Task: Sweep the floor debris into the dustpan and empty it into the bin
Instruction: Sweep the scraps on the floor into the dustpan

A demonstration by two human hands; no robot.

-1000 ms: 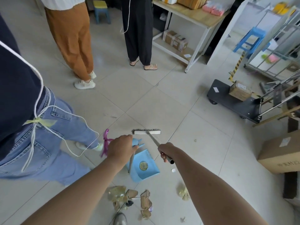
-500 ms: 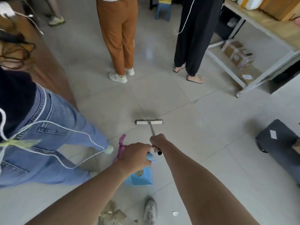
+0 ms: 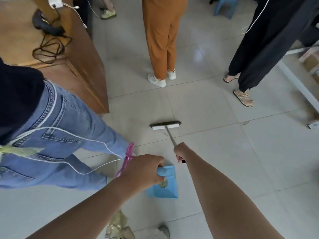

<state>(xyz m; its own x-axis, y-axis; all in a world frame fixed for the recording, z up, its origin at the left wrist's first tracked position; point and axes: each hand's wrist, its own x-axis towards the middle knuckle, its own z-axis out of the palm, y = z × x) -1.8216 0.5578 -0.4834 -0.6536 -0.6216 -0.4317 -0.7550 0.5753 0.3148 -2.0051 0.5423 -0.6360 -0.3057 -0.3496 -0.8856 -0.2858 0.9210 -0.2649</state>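
Note:
My left hand [image 3: 143,171] grips the handle of a light blue dustpan [image 3: 165,185], whose pan hangs just below the hand over the tiled floor. My right hand [image 3: 180,152] is closed around the metal handle of a broom. The broom head [image 3: 165,125], white with dark bristles, lies ahead on the floor. Crumpled yellowish and brown paper debris [image 3: 119,226] lies on the floor at the bottom edge, behind the dustpan and partly hidden by my left arm. No bin is in view.
A person in blue jeans [image 3: 57,140] stands close on the left, trailing a white cable and a pink ribbon [image 3: 128,156]. A wooden desk [image 3: 74,54] is behind them. Two more people stand ahead: orange trousers [image 3: 162,40] and black trousers [image 3: 262,42]. My shoe [image 3: 164,231] shows below.
The view has swung left and forward: the trolley and boxes on the right have left the frame, the wooden desk has come in. The debris now lies behind the dustpan. Both hands keep their grips.

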